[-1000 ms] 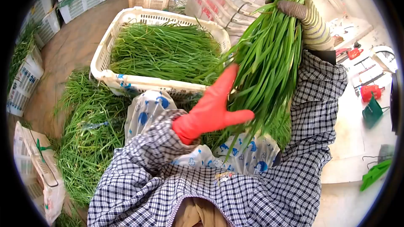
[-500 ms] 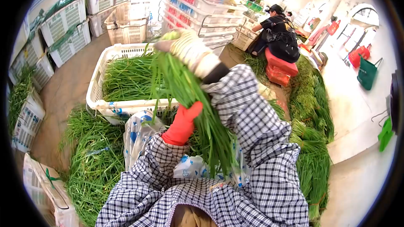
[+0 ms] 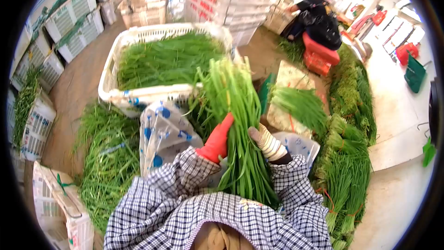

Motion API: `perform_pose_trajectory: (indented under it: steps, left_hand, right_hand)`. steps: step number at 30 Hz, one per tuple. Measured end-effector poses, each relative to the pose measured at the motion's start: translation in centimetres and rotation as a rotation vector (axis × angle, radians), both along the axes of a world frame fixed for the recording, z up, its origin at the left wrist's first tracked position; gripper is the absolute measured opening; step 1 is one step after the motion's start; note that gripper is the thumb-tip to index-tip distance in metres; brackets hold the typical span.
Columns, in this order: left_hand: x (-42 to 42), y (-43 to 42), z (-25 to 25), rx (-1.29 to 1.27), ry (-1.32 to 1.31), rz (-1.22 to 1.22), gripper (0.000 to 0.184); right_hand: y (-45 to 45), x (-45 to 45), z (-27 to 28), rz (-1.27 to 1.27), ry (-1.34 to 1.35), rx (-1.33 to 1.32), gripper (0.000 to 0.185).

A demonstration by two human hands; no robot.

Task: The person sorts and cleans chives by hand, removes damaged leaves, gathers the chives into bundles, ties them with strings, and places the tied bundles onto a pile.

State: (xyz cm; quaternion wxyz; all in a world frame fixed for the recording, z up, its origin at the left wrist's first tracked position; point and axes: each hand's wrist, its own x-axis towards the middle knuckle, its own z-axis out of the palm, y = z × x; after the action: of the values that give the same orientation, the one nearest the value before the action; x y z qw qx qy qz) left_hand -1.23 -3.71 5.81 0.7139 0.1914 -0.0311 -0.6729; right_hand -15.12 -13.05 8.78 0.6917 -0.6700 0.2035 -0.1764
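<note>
Left hand (image 3: 217, 140) + right hand (image 3: 269, 144) | hands clasping leafy bundle (image 3: 240, 122) | bundle between them

We can read nothing: print (image 3: 201, 0) on the stacked crates (image 3: 243, 8) at 12 o'clock and white crate (image 3: 40, 116) at 9 o'clock is blurred

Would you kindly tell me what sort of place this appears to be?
Probably a produce sorting or packing room: leafy greens fill a white crate, tied bundles lie at the right, and a stack of crates stands behind.
</note>
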Motion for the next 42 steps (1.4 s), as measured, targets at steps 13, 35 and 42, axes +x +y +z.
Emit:
perform_pose_trajectory:
  steps: [13, 35, 42]
  left_hand:
    - [1.3, -0.9, -12.5, 0.296, -0.229, 0.004, 0.05]
    - [-2.4, -0.2, -0.5, 0.315, -0.528, 0.225, 0.058]
    - [4.5, -2.6, -7.1, 0.216, -0.355, 0.264, 0.051]
  right_hand:
    - [-1.0, 3.2, -11.4, -0.192, 0.356, 0.493, 0.054]
    - [0.2, 1.4, 0.8, -0.241, -0.078, 0.301, 0.068]
    - [0.4, 6.1, -5.3, -0.215, -0.031, 0.766, 0.07]
